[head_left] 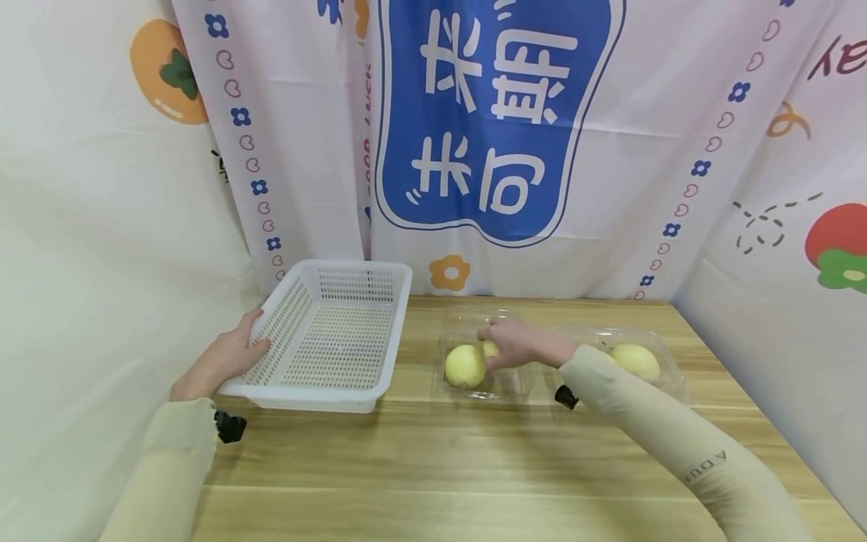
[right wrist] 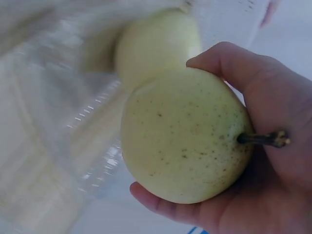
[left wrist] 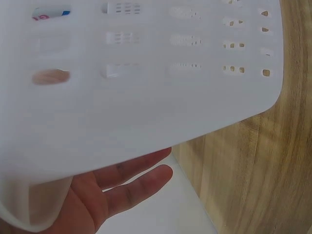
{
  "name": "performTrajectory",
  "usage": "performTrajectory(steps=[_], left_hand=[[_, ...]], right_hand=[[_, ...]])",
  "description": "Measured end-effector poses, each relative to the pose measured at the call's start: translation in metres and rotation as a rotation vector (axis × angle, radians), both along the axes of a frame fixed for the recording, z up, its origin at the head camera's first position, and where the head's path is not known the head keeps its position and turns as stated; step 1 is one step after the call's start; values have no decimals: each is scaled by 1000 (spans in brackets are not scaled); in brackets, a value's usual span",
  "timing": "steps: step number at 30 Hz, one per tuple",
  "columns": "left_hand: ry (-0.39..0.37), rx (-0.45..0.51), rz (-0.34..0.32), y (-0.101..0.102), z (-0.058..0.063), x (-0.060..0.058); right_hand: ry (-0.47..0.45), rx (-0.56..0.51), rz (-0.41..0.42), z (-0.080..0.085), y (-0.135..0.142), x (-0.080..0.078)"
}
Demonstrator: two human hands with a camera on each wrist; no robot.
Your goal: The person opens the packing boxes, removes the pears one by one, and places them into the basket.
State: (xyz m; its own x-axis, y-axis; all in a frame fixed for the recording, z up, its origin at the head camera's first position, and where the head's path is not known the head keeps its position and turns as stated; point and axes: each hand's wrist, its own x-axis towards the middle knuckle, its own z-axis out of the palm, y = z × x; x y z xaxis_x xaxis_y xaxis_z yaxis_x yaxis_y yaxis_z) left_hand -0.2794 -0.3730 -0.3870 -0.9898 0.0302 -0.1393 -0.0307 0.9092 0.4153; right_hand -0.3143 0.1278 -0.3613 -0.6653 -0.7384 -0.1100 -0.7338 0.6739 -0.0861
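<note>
A pale yellow-green pear [right wrist: 180, 136] fills the middle of the right wrist view, speckled brown, its dark stem pointing to the right of that frame. The right hand [head_left: 515, 342] grasps it, thumb on one side and fingers on the other. In the head view this pear sits just right of centre, partly hidden by the hand, at a clear plastic container [head_left: 500, 384]; whether it touches the container's bottom cannot be told. Just left of it, a second pear [head_left: 465, 366] lies in the same container.

Farther right, another clear box [head_left: 667, 376] holds a large pear [head_left: 635, 362], with more pale fruit partly covered by the right sleeve [head_left: 677, 444].

Left of centre stands a white perforated basket [head_left: 335, 346]. The left hand [head_left: 220, 361] grips its left rim, thumb over the inner side, fingers outside.

Wood-grained table [head_left: 406, 467] spans the lower frame. Behind it hangs a white printed cloth [head_left: 305, 150], with a blue panel [head_left: 481, 113] of white characters at upper centre and an orange flower [head_left: 450, 272] below.
</note>
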Motion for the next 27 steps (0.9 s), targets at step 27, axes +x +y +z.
performTrajectory(steps=[27], left_hand=[[60,-7,-22,-1,-3,-2]], right_hand=[[-97,3,85,61,-104,-30]])
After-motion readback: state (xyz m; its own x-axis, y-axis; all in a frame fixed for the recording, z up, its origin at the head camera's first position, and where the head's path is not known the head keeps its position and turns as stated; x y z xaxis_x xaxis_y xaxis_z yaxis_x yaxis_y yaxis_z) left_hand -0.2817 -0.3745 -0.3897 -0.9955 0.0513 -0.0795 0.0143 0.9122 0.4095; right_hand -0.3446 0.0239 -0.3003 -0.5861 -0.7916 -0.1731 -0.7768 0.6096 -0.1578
